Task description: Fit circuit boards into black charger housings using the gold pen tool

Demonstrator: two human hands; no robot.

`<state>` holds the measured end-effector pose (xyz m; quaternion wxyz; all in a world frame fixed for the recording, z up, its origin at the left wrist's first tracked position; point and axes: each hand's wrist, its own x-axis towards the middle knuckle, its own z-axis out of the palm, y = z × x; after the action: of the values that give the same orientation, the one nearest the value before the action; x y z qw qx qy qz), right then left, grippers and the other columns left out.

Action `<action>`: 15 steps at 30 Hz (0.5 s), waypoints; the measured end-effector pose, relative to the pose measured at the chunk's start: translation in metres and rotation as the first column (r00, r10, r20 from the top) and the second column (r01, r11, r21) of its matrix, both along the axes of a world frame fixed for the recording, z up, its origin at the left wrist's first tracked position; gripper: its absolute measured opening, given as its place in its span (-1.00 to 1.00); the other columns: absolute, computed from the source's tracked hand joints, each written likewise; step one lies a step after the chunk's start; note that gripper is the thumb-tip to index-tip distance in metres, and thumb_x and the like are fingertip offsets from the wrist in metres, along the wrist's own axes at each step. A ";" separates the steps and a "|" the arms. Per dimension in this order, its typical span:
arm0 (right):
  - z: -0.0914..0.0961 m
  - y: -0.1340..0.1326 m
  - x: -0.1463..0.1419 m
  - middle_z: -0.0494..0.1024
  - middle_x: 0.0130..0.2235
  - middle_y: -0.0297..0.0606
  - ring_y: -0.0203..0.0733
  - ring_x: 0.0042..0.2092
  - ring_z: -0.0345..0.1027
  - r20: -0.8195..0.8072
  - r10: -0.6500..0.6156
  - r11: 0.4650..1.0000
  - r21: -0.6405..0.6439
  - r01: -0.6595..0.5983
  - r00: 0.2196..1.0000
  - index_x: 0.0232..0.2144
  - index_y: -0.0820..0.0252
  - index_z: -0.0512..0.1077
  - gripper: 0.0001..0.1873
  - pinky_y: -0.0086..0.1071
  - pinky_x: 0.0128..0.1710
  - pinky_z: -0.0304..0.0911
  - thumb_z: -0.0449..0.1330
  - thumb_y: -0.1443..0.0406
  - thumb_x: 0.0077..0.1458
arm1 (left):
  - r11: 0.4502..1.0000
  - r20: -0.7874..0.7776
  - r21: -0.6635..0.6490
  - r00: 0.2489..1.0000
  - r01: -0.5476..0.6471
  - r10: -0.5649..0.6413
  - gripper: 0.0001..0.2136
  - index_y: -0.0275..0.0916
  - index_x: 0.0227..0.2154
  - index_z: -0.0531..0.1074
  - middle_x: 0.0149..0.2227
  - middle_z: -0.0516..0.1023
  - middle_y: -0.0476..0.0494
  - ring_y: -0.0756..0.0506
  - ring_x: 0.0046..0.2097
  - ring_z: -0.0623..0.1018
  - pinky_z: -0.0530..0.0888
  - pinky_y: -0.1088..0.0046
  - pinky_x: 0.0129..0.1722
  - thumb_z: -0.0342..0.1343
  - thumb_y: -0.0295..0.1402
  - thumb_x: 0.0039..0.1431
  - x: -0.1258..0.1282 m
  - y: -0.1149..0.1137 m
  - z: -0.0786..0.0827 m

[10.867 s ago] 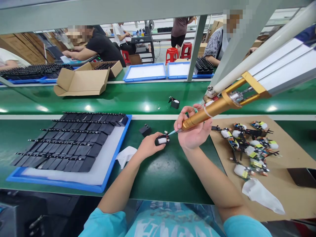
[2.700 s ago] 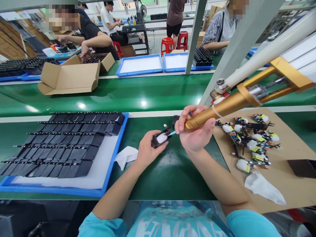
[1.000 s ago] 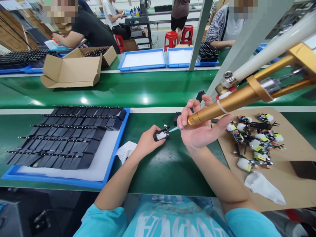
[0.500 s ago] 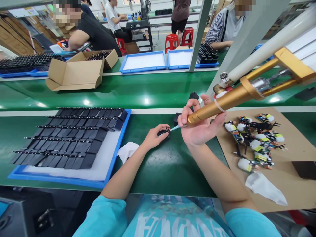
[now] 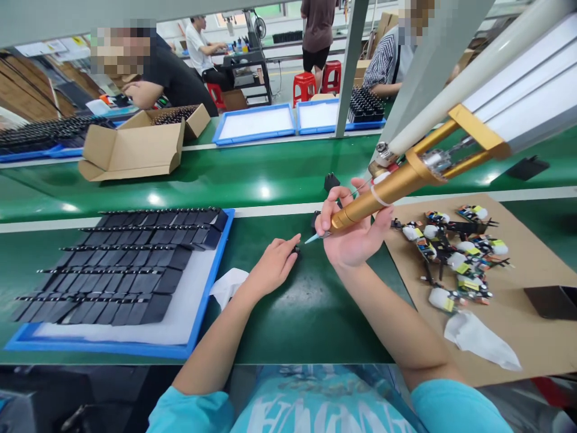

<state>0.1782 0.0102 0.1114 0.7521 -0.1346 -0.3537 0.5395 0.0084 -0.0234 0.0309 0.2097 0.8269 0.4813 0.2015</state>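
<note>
My right hand (image 5: 354, 243) is wrapped round a gold glue dispenser (image 5: 394, 191), gripping it near its front end. Its pale blue nozzle (image 5: 312, 239) points down and left, with the tip slightly apart from my left hand (image 5: 271, 269). Those left fingers are closed on a small black plastic part (image 5: 296, 249), mostly hidden beneath them. Just behind the right fingers stands a black housing (image 5: 332, 181), and another dark piece is partly covered by the hand. A crumpled white cloth (image 5: 229, 285) lies beside my left wrist.
At left, a blue tray (image 5: 198, 325) bears rows of black housings (image 5: 121, 264). Circuit boards (image 5: 466, 252) are heaped on a cardboard sheet (image 5: 532, 252) at right, near another white cloth (image 5: 480, 343). An open carton (image 5: 135, 153) stands across the green bench; co-workers sit beyond.
My left hand has turned further over the black part, covering more of it. The nozzle tip has come away from that part. The whole view has shifted slightly.
</note>
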 end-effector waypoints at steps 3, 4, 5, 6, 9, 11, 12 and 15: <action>0.000 0.000 0.000 0.36 -0.30 -0.37 -0.42 -0.60 0.19 -0.009 0.004 1.000 0.011 -0.004 1.000 -0.11 -0.03 0.27 -0.48 -0.46 -0.70 0.13 -0.09 -0.19 0.09 | 0.996 -0.003 0.005 0.996 -0.084 0.084 -0.61 -0.26 0.16 0.29 -0.03 0.53 -0.21 -0.15 -0.04 0.48 0.43 0.24 0.00 -0.10 -0.26 0.36 0.005 -0.003 -0.003; 0.000 0.000 0.000 0.36 -0.30 -0.38 -0.42 -0.60 0.20 -0.009 0.004 1.000 0.013 -0.004 1.000 -0.11 -0.03 0.27 -0.48 -0.46 -0.70 0.13 -0.09 -0.19 0.09 | 0.992 0.020 -0.002 0.992 -0.128 0.128 -0.65 -0.24 0.11 0.35 -0.07 0.56 -0.18 -0.13 -0.11 0.52 0.46 0.28 -0.06 -0.06 -0.25 0.34 0.007 -0.004 -0.005; 0.001 0.000 0.000 0.36 -0.31 -0.38 -0.42 -0.60 0.20 -0.007 0.004 1.000 0.013 -0.003 1.000 -0.11 -0.03 0.26 -0.48 -0.46 -0.70 0.14 -0.09 -0.19 0.09 | 0.985 0.053 -0.007 0.984 -0.171 0.171 -0.69 -0.21 0.05 0.39 -0.10 0.57 -0.14 -0.11 -0.16 0.55 0.48 0.32 -0.11 -0.02 -0.25 0.32 0.009 -0.004 -0.009; 0.001 0.000 0.000 0.36 -0.31 -0.38 -0.42 -0.60 0.20 -0.004 0.002 1.000 0.012 -0.002 1.000 -0.11 -0.03 0.26 -0.48 -0.46 -0.70 0.14 -0.09 -0.20 0.09 | 0.979 0.096 -0.009 0.974 -0.204 0.203 -0.73 -0.20 -0.01 0.42 -0.12 0.59 -0.11 -0.09 -0.19 0.56 0.49 0.35 -0.13 0.01 -0.26 0.30 0.011 -0.004 -0.012; 0.001 0.001 0.000 0.36 -0.31 -0.38 -0.43 -0.60 0.19 0.004 -0.002 1.000 0.005 0.002 1.000 -0.12 -0.03 0.26 -0.47 -0.47 -0.71 0.13 -0.09 -0.21 0.08 | 0.971 0.225 0.032 0.948 -0.238 0.225 -0.81 -0.16 -0.11 0.45 -0.10 0.59 -0.06 -0.07 -0.12 0.56 0.46 0.39 -0.05 0.05 -0.28 0.28 0.016 -0.002 -0.022; 0.001 0.001 0.000 0.36 -0.31 -0.38 -0.43 -0.60 0.19 0.002 0.000 1.000 0.008 0.000 1.000 -0.12 -0.02 0.26 -0.47 -0.48 -0.71 0.12 -0.08 -0.21 0.08 | 0.973 0.232 0.096 0.955 -0.209 0.183 -0.82 -0.15 -0.12 0.45 -0.09 0.58 -0.05 -0.07 -0.07 0.53 0.43 0.38 -0.01 0.02 -0.29 0.30 0.017 0.001 -0.026; 0.001 0.001 0.000 0.36 -0.31 -0.37 -0.42 -0.60 0.19 -0.003 0.001 1.000 0.011 -0.001 1.000 -0.12 -0.02 0.27 -0.47 -0.48 -0.71 0.12 -0.08 -0.20 0.08 | 0.976 0.192 0.127 0.970 -0.179 0.153 -0.81 -0.15 -0.11 0.44 -0.08 0.57 -0.06 -0.07 -0.07 0.52 0.43 0.36 -0.02 -0.02 -0.28 0.32 0.017 0.003 -0.027; 0.000 0.001 0.001 0.37 -0.31 -0.36 -0.41 -0.59 0.20 -0.021 0.003 1.000 0.014 -0.002 1.000 -0.12 -0.01 0.29 -0.50 -0.46 -0.70 0.15 -0.08 -0.17 0.11 | 0.986 -0.063 0.158 0.996 -0.049 0.060 -0.73 -0.14 0.02 0.38 -0.02 0.51 -0.11 -0.13 -0.08 0.48 0.43 0.30 -0.07 -0.07 -0.24 0.35 0.014 0.005 -0.024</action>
<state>0.1788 0.0112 0.1117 0.7560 -0.1233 -0.3497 0.5394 0.0227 -0.0181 0.0074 0.1224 0.8336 0.4933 0.2162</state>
